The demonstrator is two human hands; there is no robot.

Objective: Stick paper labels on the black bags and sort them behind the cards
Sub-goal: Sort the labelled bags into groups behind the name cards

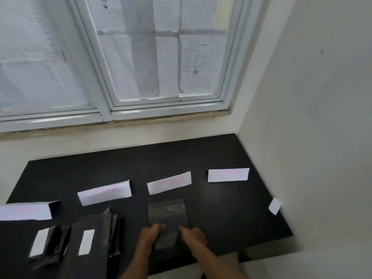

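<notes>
While the left hand [150,235] and right hand [194,237] are pinching the near end of a black bag [168,213], fingers curled at either edge, it is lying flat just nearside of a white card [169,182]; keeping it taut and unwrinkled is probably what labelling is calling for.

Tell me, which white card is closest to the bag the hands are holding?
The third card from the left: only it sits right behind the held black bag, straight ahead instead of off to a side.

Pink writing on the cards [169,183] blurred, unreadable; leftmost card [24,211] cut off.
</notes>
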